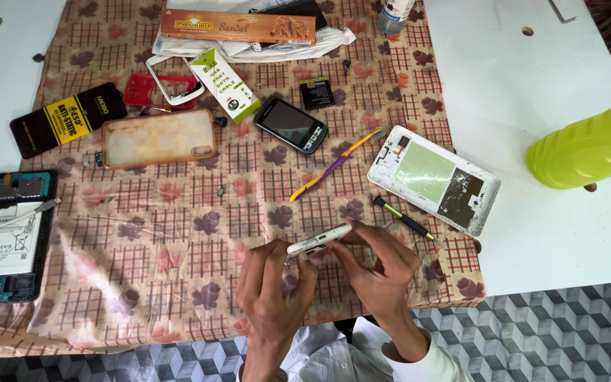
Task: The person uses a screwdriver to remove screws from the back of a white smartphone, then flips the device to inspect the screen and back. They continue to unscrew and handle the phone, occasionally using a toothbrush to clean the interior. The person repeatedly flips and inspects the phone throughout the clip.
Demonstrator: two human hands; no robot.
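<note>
Woven checked cloth (178,240), matt, over smooth white desk (532,92). Glossy lime plastic bottle (592,145). Clear yellowed soft-plastic phone case (158,138), slight sheen. Glossy black small phone (291,125). White plastic back shell (433,178), matt. Printed cardboard box (238,27).

A beige cloth (178,240) checked in red with brown leaves is spread over the white counter (546,106). A lime-green bottle (592,145), purple-and-yellow tool (334,166) and black phone (291,124) are seen.
</note>
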